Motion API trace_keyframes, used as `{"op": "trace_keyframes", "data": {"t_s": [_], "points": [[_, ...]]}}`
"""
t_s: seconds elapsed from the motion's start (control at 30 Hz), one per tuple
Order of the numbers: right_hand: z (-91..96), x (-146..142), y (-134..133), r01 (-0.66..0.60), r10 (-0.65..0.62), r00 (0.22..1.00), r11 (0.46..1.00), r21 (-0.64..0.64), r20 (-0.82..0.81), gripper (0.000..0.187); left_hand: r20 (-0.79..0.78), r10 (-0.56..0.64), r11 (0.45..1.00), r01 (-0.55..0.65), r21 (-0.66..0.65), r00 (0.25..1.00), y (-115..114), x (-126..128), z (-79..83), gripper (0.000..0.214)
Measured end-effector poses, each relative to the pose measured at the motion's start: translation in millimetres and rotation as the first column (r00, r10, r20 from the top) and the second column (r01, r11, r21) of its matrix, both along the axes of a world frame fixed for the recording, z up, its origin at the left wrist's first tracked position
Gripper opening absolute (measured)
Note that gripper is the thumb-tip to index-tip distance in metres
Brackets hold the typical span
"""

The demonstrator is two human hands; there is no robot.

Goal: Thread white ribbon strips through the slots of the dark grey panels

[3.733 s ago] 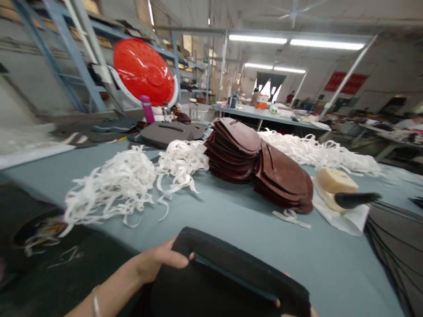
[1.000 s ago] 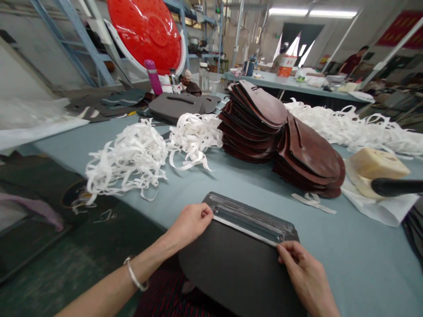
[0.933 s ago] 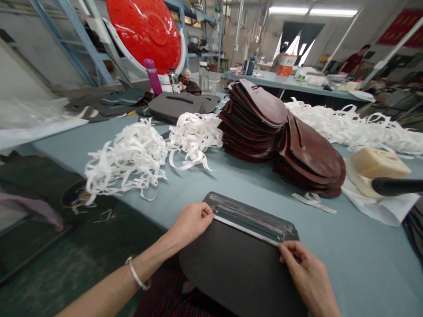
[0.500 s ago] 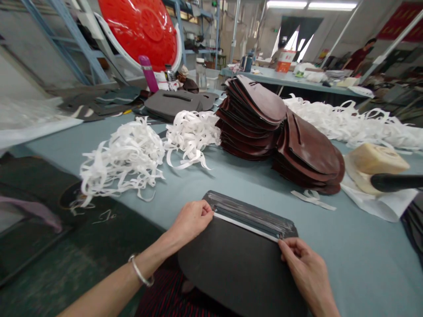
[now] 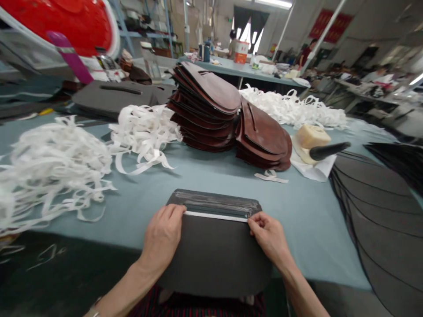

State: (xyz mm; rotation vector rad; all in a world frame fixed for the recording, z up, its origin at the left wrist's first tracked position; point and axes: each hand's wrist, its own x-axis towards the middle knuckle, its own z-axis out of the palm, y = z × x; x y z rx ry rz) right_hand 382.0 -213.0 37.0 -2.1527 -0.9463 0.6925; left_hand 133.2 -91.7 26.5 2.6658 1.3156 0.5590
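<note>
While the left hand (image 5: 161, 240) presses flat and open on the dark grey panel (image 5: 214, 259), at the left end of the white tape strip (image 5: 214, 216), the right hand (image 5: 269, 233) pinches the strip's right end between thumb and fingers. Panel: matte, rounded lower edge, straight top edge, streaked glossy band above the strip. It sits at the near edge of the blue-grey table (image 5: 297, 215). Beyond the panel: stacks of teardrop-shaped brown leather pieces (image 5: 205, 105), slightly glossy. Left of the panel: tangled white ribbon offcuts (image 5: 56, 171). Right of it: fanned black curved sheets (image 5: 373, 224). Further off, up and right of it: a cream block (image 5: 312, 136) on white cloth (image 5: 312, 169), with a tapered black handle (image 5: 327, 151) against it.
</note>
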Motion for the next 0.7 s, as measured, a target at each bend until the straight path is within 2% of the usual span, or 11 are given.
{"op": "trace_keyframes", "data": {"t_s": [0.17,0.33,0.57,0.63,0.7], "points": [[-3.1,1,-1,0.012,-0.012,1.000,1.000,-0.005,0.014,0.016,-0.229,-0.119,0.985,0.144,0.096,0.966,-12,-8,-7.0,0.051],[-0.6,0,0,0.024,-0.021,0.996,0.999,-0.035,0.086,0.015,-0.439,-0.113,0.967,0.200,0.158,0.892,-19,-4,-3.3,0.068],[3.7,-3,6,0.067,-0.046,0.982,0.992,-0.110,0.183,0.010,-0.464,-0.150,0.953,0.253,0.169,0.873,-29,25,5.8,0.051],[5.2,-5,7,0.044,0.011,0.953,0.984,-0.174,0.303,0.006,-0.479,-0.157,0.954,0.258,0.152,0.864,-34,35,8.8,0.055],[6.3,-9,5,-0.015,0.112,0.871,0.979,-0.203,0.478,0.014,-0.487,-0.160,0.957,0.256,0.136,0.858,-37,43,10.7,0.062]]}}
